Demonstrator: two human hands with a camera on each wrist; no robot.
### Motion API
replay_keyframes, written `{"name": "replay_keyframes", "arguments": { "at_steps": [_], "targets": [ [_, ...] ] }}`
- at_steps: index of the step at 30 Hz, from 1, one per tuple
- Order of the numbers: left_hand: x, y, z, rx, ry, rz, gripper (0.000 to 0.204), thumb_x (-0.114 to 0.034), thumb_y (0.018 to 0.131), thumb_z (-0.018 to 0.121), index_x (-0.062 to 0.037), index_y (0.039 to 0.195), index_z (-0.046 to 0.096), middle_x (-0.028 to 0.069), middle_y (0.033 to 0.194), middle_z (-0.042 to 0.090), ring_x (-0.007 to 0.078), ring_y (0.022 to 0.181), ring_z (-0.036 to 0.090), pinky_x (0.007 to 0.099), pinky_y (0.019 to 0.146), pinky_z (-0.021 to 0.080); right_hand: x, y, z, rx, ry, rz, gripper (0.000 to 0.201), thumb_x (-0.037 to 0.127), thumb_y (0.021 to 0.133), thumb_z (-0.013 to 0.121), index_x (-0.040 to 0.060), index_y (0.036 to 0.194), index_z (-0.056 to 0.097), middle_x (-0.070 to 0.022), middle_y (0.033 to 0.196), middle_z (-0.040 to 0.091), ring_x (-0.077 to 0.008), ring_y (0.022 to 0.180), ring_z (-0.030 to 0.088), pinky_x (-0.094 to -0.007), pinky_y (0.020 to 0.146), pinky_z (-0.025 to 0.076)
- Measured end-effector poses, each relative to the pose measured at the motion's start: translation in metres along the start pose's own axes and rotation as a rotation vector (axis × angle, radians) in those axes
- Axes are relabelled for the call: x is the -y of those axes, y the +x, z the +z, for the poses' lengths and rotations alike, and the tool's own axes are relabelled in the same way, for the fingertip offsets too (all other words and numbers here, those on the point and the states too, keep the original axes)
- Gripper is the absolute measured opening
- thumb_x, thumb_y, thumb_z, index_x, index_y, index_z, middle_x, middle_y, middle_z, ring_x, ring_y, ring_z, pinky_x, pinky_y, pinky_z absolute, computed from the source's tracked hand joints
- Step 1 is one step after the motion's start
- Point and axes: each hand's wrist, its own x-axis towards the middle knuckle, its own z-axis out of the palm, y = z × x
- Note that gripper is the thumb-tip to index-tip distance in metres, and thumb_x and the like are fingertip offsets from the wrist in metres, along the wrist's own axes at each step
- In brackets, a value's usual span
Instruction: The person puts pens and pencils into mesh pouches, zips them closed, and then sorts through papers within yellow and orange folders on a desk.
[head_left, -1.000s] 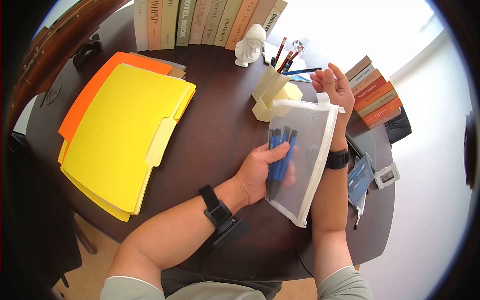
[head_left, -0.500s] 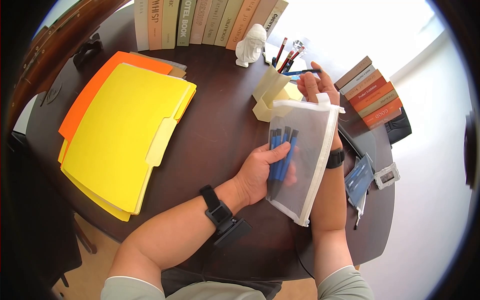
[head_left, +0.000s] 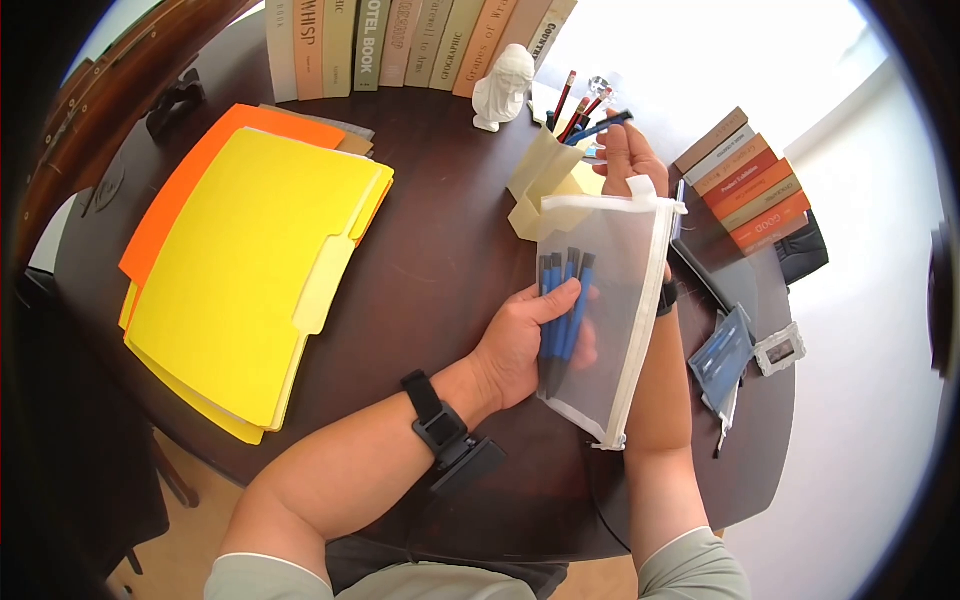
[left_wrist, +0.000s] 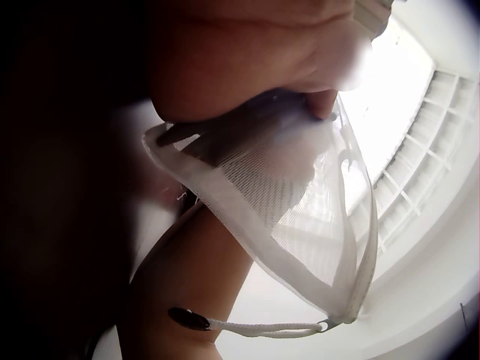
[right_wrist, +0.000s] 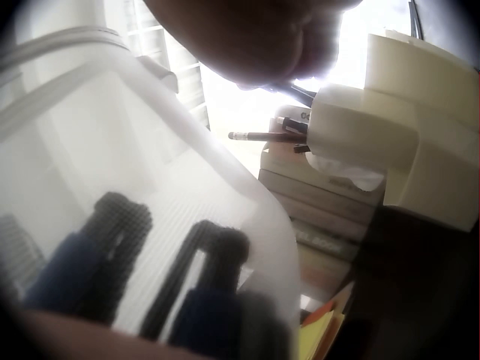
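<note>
1 blue pen slanted from the cup up to the nearer right hand; whether those fingers gripped it, I couldn't tell. The left hand gripped the mesh pouch.

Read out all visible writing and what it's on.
"BOOK": white book
"WHISP": peach book
"HIC": yellowish book
"OTEL BOOK": green book
"arewell to Arms": taupe book
"GEOGRAPHIC": cream book
"Grapes of Wra": salmon book
"COUNTR": beige book
"Product Exhibition": red book
"GOOD": orange bottom book
Other lettering is cut off, too small or blurred.
</note>
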Motion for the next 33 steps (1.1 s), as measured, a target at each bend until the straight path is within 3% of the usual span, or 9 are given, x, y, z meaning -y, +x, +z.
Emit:
{"name": "replay_keyframes", "arguments": {
  "at_steps": [6,9,15,18,22,25,26,30,33],
  "targets": [
    [-0.001,-0.001,0.001,-0.031,-0.010,-0.005,0.030,-0.038,0.103,0.063,-0.0108,0.116,0.063,0.0073,0.088,0.067,0.0207,0.076,0.066,0.0367,0.074,0.055,-0.014,0.000,0.005,0.004,0.018,-0.031,0.056,0.033,0.109,0.056,-0.0002,0.153,0.045,-0.0150,0.116,0.072,-0.0192,0.106,0.066,-0.0329,0.092,0.055],
    [0.000,0.000,0.000,-0.031,-0.016,-0.004,0.030,-0.038,0.103,0.063,-0.0109,0.116,0.063,0.0071,0.088,0.067,0.0206,0.076,0.066,0.0366,0.074,0.055,-0.007,-0.001,0.003,-0.017,0.026,-0.054,0.057,0.032,0.109,0.058,0.0001,0.154,0.042,-0.0156,0.119,0.072,-0.0191,0.109,0.066,-0.0327,0.093,0.054],
    [-0.001,-0.001,0.001,-0.021,-0.024,-0.002,0.030,-0.038,0.103,0.063,-0.0107,0.117,0.063,0.0071,0.088,0.067,0.0207,0.077,0.066,0.0365,0.074,0.055,0.000,0.001,0.002,-0.013,-0.015,-0.016,0.053,0.028,0.109,0.059,0.0013,0.153,0.044,-0.0129,0.114,0.073,-0.0153,0.096,0.064,-0.0284,0.083,0.053],
    [0.000,-0.001,0.002,-0.029,-0.015,-0.002,0.030,-0.037,0.103,0.063,-0.0103,0.117,0.063,0.0072,0.088,0.067,0.0208,0.077,0.066,0.0363,0.074,0.055,0.001,0.006,0.001,-0.165,-0.076,-0.147,0.051,0.031,0.107,0.061,0.0019,0.149,0.049,-0.0094,0.098,0.077,-0.0102,0.074,0.060,-0.0267,0.066,0.050],
    [-0.001,-0.002,0.002,-0.010,-0.005,-0.006,0.030,-0.036,0.103,0.063,-0.0098,0.117,0.064,0.0076,0.088,0.068,0.0210,0.076,0.066,0.0362,0.074,0.055,0.011,0.008,0.003,-0.253,-0.192,-0.179,0.054,0.031,0.108,0.059,0.0038,0.153,0.046,-0.0096,0.089,0.076,-0.0129,0.069,0.060,-0.0291,0.066,0.049],
    [0.000,0.000,0.001,-0.007,-0.010,0.001,0.030,-0.036,0.103,0.063,-0.0093,0.117,0.064,0.0080,0.088,0.068,0.0212,0.076,0.066,0.0367,0.075,0.055,0.012,0.005,0.010,-0.122,-0.284,-0.130,0.054,0.028,0.108,0.058,0.0060,0.155,0.045,-0.0104,0.091,0.076,-0.0200,0.073,0.065,-0.0339,0.071,0.052],
    [0.000,0.000,0.001,-0.002,-0.006,-0.003,0.030,-0.036,0.103,0.063,-0.0091,0.117,0.064,0.0081,0.088,0.069,0.0213,0.076,0.066,0.0369,0.075,0.055,-0.002,0.007,0.014,-0.100,-0.246,-0.221,0.052,0.026,0.109,0.055,0.0076,0.157,0.044,-0.0125,0.104,0.074,-0.0257,0.088,0.069,-0.0381,0.081,0.054],
    [0.000,-0.001,-0.001,0.018,0.000,0.000,0.031,-0.035,0.103,0.063,-0.0082,0.118,0.064,0.0086,0.088,0.069,0.0220,0.076,0.067,0.0374,0.076,0.055,-0.004,0.002,0.019,-0.049,-0.340,-0.123,0.049,0.023,0.110,0.051,0.0086,0.156,0.046,-0.0138,0.125,0.065,-0.0273,0.108,0.066,-0.0400,0.091,0.054],
    [0.000,0.000,-0.001,0.020,0.004,0.001,0.031,-0.035,0.104,0.062,-0.0079,0.119,0.064,0.0090,0.089,0.069,0.0225,0.077,0.067,0.0377,0.077,0.055,-0.007,0.006,0.019,-0.082,-0.317,-0.106,0.044,0.021,0.109,0.052,0.0073,0.151,0.051,-0.0132,0.119,0.070,-0.0260,0.103,0.069,-0.0389,0.090,0.054]
  ]
}}
